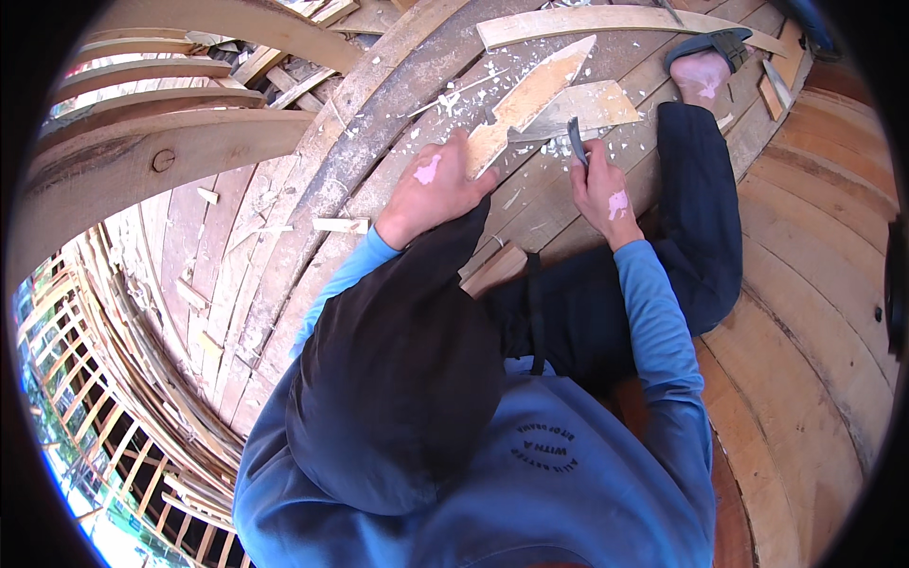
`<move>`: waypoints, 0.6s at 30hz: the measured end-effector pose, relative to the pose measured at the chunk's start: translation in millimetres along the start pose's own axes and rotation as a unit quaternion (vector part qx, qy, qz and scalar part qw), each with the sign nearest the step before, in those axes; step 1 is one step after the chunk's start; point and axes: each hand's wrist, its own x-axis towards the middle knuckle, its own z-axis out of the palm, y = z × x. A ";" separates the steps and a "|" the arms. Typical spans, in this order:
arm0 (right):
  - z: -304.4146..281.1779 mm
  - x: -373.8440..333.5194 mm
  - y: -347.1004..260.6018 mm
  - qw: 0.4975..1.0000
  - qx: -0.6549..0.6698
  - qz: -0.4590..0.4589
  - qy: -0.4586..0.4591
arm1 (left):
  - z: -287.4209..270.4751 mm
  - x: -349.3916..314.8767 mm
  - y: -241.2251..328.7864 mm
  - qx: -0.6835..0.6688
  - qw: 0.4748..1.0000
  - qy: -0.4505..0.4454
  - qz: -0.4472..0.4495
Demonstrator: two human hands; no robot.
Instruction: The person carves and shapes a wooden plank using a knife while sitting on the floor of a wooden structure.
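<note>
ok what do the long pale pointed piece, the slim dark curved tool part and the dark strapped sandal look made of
Long pale pointed piece: wood, apparently unvarnished; tan, roughly cut face, with pale shavings around.
Slim dark curved tool part: perhaps metal or plastic; smooth, slight sheen, too small to settle.
Dark strapped sandal: probably rubber or synthetic; dull, dark surface.

and at one o'clock the carved wood is glowing pale yellow, white shavings are speckling greyish-brown planks; at two, trousers are showing near-black; at five, the shirt is flashing blue, wearing a dark lettered ring!
</note>
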 end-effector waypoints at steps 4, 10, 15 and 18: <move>25.1 7.3 18.1 0.994 -0.041 0.067 -0.078 | -1.3 2.9 -5.3 0.001 0.998 0.068 0.012; 51.6 3.2 1.6 0.977 -0.147 0.152 -0.020 | -18.5 5.2 2.0 -0.204 0.975 0.021 -0.086; 77.6 -19.9 2.3 0.968 -0.127 0.205 -0.066 | -17.4 12.4 7.3 -0.228 0.970 0.030 -0.077; 73.8 -32.3 9.4 0.980 -0.090 0.131 -0.122 | -12.4 15.4 -3.1 -0.232 0.969 0.039 -0.080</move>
